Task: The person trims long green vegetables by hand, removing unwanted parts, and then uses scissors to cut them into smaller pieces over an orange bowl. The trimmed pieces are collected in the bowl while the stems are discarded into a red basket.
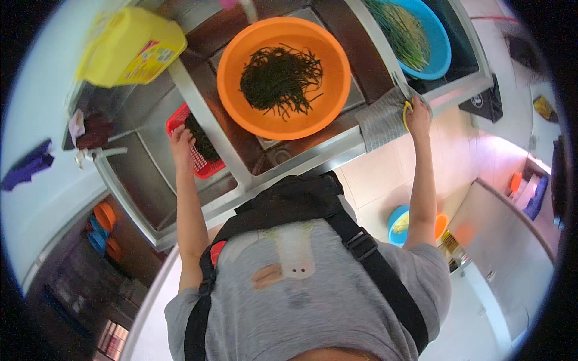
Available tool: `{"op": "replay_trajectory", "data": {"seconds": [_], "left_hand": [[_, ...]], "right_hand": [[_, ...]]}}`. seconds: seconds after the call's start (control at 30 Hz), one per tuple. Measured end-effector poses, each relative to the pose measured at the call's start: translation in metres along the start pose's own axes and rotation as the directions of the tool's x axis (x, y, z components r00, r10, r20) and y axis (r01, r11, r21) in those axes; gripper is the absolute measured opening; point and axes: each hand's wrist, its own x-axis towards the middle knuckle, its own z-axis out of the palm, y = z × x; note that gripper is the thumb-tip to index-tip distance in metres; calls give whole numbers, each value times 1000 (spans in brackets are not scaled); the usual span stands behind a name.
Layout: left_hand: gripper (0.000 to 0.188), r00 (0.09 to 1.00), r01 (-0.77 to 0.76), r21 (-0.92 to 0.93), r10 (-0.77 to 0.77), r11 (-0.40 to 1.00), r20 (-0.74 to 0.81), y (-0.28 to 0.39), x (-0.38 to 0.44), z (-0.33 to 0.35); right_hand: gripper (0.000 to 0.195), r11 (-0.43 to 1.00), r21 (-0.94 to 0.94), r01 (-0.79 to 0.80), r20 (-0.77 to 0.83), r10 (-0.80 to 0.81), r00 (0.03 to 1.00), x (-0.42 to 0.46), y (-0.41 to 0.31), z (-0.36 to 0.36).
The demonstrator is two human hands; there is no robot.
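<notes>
My left hand (182,139) grips the rim of a red plastic basket (212,170) in the left sink basin. Dark green shredded vegetable, perhaps seaweed, lies in that basket, partly hidden by the basin divider. At the right, my right hand (419,118) holds scissors by their yellow handle (407,116), with the blades directed away from me. Under the scissors, a grey striped cloth (381,118) drapes over the sink's front edge. Between my hands, an orange plastic basin (283,127) sits in the middle sink, holding a heap of dark green strips (281,79).
A yellow plastic jug (131,49) stands at the back left, above a metal tap (106,152). In the right sink, a blue basin (440,45) holds long green scallions (408,38). Blue (393,224) and orange (441,225) containers are low to my right.
</notes>
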Motion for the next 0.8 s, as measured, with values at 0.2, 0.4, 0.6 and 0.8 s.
{"op": "replay_trajectory", "data": {"seconds": [0.2, 0.4, 0.6, 0.8], "left_hand": [[16, 946, 252, -173, -280, 952, -163, -77, 15, -83], [24, 943, 218, 43, -199, 975, -267, -225, 107, -118], [55, 906, -48, 586, 283, 809, -316, -227, 138, -25], [49, 978, 74, 659, 76, 749, -196, -201, 104, -14]], "right_hand": [[27, 974, -227, 8, 155, 28, 988, 8, -38, -31], [34, 879, 270, 394, 131, -439, 889, -33, -246, -67], [30, 556, 669, 493, 261, -797, 544, -120, -484, -38], [27, 687, 553, 470, 250, -676, 693, -136, -641, 117]]}}
